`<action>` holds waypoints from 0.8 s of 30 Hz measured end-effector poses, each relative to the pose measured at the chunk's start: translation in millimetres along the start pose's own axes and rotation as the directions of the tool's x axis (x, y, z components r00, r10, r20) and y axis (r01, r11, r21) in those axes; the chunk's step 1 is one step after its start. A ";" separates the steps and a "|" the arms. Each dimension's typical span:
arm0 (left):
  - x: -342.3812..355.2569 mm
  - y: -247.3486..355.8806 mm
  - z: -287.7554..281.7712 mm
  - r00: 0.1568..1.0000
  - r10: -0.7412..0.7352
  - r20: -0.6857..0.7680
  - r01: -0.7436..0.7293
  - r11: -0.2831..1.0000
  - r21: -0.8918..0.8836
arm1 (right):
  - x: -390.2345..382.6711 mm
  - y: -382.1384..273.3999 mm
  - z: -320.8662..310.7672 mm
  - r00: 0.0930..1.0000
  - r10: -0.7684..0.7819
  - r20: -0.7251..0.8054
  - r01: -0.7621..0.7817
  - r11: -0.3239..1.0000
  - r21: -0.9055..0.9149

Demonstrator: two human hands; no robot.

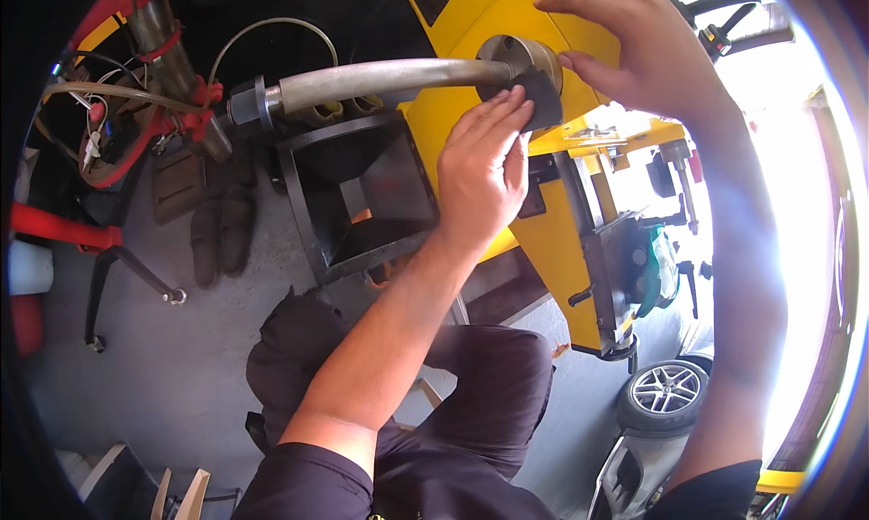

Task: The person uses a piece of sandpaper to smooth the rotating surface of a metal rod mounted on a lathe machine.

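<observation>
My left hand [484, 162] reaches up to a round metal flange [518, 51] on the yellow machine. Its fingers lie close together against a small dark flat pad [542, 101], which rests over the flange's lower edge. The thumb is tucked below, and part of the grip is hidden. From the flange a curved metal bar [385, 75] runs left to a black hex nut [246, 106]. Up and to the right, my right hand [625, 45] hovers by the yellow machine body [484, 13], empty, fingers spread.
Below the bar stands a black square funnel-shaped bin [308, 199]. A red-jointed stand with cables [172, 76] is at the upper left, a red-legged stand [68, 228] beneath it. Dark shoes [222, 235] lie on the floor. A wheel [665, 393] sits at lower right.
</observation>
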State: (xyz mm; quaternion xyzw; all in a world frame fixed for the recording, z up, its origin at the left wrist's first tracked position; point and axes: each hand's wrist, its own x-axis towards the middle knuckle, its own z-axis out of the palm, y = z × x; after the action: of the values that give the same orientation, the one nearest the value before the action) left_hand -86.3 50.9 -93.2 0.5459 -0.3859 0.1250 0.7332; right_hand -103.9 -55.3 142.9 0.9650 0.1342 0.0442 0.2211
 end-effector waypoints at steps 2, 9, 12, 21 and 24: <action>-11.0 -7.1 0.9 1.000 -0.004 -0.007 0.005 1.000 0.024 | -2.3 6.8 1.8 0.999 0.014 -0.042 -0.011 0.998 0.069; -2.0 -8.6 -1.0 0.999 0.047 0.014 -0.047 0.999 0.020 | -19.3 -30.4 4.6 0.975 0.096 -0.200 -0.082 0.994 0.079; -27.1 -10.7 -0.2 0.987 -0.159 0.027 0.161 0.973 -0.165 | -8.2 -86.3 32.0 0.955 0.100 -0.279 -0.046 0.980 0.192; -17.5 -15.0 4.9 1.000 -0.002 -0.026 0.003 0.999 0.053 | -1.5 -83.4 57.2 0.773 0.629 0.083 -0.609 0.698 0.375; -15.9 -13.2 3.1 0.998 -0.056 0.013 0.054 0.994 0.098 | -3.0 -79.0 54.2 0.773 0.623 0.115 -0.611 0.685 0.398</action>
State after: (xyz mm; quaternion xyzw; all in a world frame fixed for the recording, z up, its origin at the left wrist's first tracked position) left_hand -90.3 47.0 -113.3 0.5926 -0.3699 0.1190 0.7056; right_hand -117.8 -10.2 59.5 0.9767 -0.1887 0.1009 -0.0178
